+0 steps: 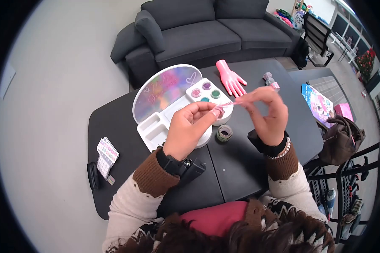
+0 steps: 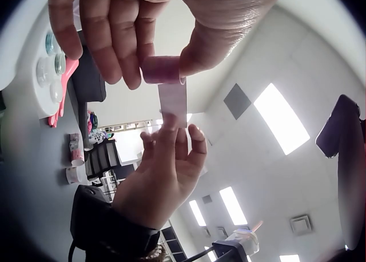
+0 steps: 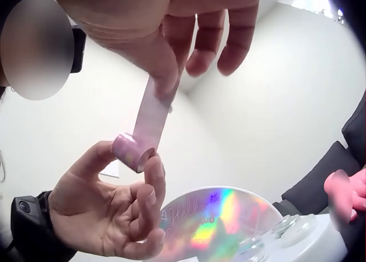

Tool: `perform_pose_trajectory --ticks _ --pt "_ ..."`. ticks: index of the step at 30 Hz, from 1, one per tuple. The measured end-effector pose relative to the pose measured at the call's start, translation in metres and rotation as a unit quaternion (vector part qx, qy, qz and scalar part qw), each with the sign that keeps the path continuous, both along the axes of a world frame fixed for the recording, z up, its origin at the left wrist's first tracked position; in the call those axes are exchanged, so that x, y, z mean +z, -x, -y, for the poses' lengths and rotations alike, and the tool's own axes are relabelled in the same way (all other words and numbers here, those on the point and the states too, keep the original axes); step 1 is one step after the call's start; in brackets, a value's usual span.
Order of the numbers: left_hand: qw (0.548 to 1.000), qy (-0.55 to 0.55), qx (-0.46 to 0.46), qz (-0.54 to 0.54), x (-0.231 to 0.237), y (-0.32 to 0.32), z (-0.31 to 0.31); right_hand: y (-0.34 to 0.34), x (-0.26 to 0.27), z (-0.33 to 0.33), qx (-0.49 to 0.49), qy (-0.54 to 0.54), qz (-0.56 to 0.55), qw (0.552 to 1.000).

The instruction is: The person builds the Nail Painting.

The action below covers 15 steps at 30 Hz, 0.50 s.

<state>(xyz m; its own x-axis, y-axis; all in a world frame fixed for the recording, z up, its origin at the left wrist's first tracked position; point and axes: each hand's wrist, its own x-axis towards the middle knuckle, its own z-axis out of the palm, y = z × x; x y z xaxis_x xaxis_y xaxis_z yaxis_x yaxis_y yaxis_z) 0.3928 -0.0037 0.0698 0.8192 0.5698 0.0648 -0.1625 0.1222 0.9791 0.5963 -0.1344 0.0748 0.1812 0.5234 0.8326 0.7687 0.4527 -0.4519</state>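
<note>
My left hand (image 1: 183, 130) pinches a small roll of shiny pink tape (image 3: 131, 150) between thumb and fingers, above the white vanity tray (image 1: 145, 126). A translucent pink strip (image 2: 173, 99) runs off the roll, stretched towards the right. Its free end is pinched between the thumb and fingertips of my right hand (image 1: 269, 114), raised over the table's right half. In the right wrist view the strip hangs taut and flat between both hands. Just below them, a dark patterned roll of tape (image 1: 224, 133) stands on the black table.
An iridescent lettered panel (image 1: 166, 90) backs the tray, beside several glitter pots (image 1: 207, 86). Behind lies a pink mannequin hand (image 1: 231, 80), with more small rolls (image 1: 271, 80) to its right. Sticker sheets (image 1: 107, 154) and a black case (image 1: 93, 176) lie left. A brown bag (image 1: 343, 139) sits right.
</note>
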Motion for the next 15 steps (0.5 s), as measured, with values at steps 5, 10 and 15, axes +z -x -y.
perform_pose_trajectory --ticks 5,10,15 --pt "0.999 0.014 0.041 0.010 0.005 0.000 0.001 -0.015 -0.010 0.000 -0.018 -0.087 -0.088 0.992" --pt "0.978 0.177 0.054 0.095 -0.003 -0.002 -0.002 0.015 0.001 0.003 0.073 0.089 0.060 0.992" --pt "0.983 0.175 0.020 0.058 -0.013 -0.007 0.013 0.044 -0.006 -0.001 0.028 0.121 0.055 0.991"
